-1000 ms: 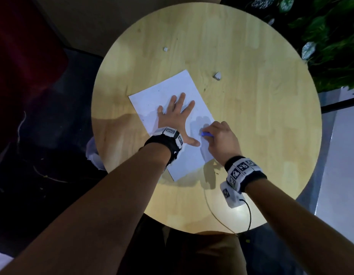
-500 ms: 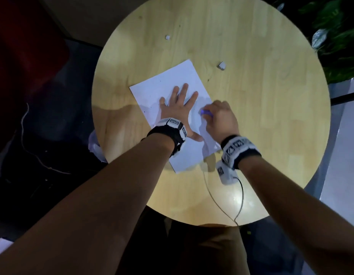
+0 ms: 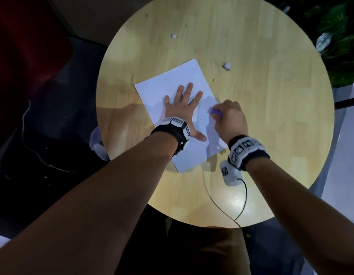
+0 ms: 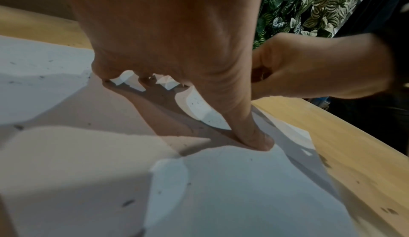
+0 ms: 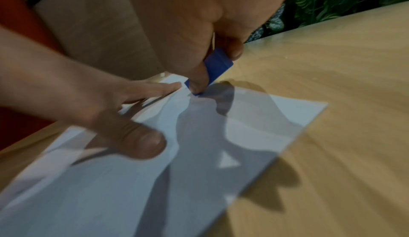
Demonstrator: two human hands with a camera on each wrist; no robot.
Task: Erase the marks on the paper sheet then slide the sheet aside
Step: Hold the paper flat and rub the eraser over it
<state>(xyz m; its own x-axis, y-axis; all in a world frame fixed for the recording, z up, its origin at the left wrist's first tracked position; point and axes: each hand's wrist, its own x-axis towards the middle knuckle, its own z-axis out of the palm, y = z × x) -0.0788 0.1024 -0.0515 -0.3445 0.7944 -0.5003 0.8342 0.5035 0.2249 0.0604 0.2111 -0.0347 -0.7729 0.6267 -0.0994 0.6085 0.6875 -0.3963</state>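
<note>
A white paper sheet [image 3: 162, 90] lies slanted on the round wooden table [image 3: 261, 116]. My left hand [image 3: 182, 108] presses flat on its middle, fingers spread and straight. My right hand [image 3: 228, 116] pinches a blue eraser [image 3: 215, 112] and holds its tip on the sheet near the right edge. In the right wrist view the blue eraser [image 5: 218, 65] sits between thumb and fingers, its corner touching the paper sheet [image 5: 254, 127]. In the left wrist view the paper sheet [image 4: 243, 188] carries small dark crumbs, and my left hand's thumb [image 4: 250, 127] presses on it.
Two small white scraps [image 3: 227, 66] [image 3: 173, 36] lie on the table beyond the sheet. A thin cable [image 3: 241, 211] trails from my right wrist over the near table edge. Leafy plants [image 3: 340, 36] stand at the far right. Dark floor surrounds the table on the left.
My right hand with the eraser has moved up along the sheet's right side, away from me. The left hand stays pressed on the sheet.
</note>
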